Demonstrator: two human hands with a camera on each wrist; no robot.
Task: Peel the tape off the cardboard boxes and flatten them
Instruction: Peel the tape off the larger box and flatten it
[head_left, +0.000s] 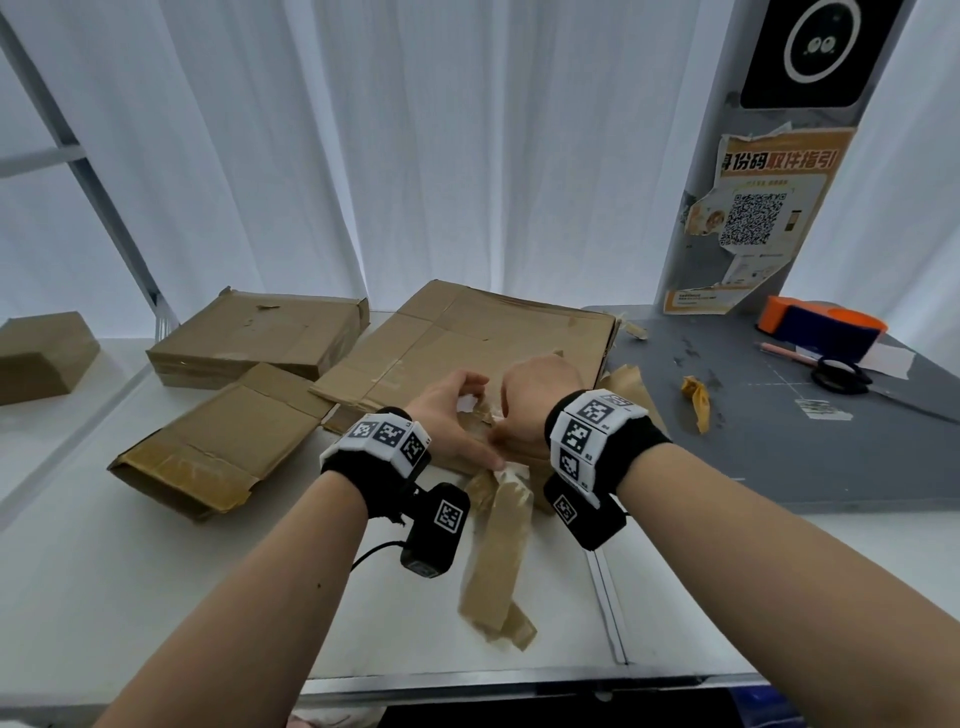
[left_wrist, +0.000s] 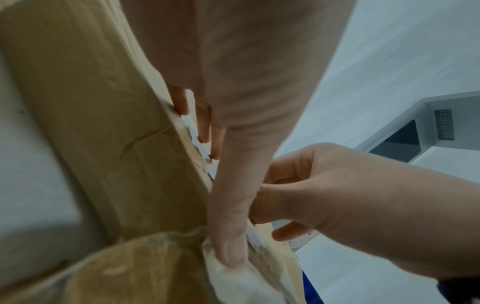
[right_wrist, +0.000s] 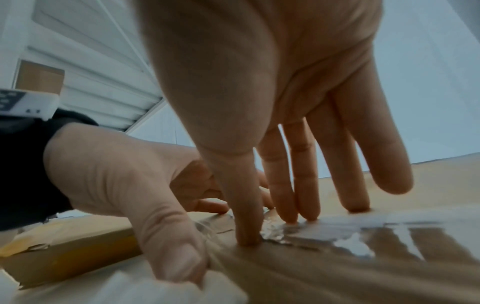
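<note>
This looks like a parcel pick-up or packing station: a white worktop (head_left: 156, 587) carries several flattened cardboard boxes (head_left: 260, 332) toward its far edge, with loose strips of brown tape (head_left: 498, 551) near the middle; a grey cutting mat (head_left: 779, 457) covers its right side. At the far right corner stands a grey kiosk post (head_left: 727, 156) bearing a QR-code poster (head_left: 753, 218); scissors (head_left: 841, 376) and an orange tape dispenser (head_left: 821, 325) lie on the mat; white curtains (head_left: 415, 130) hang behind.
</note>
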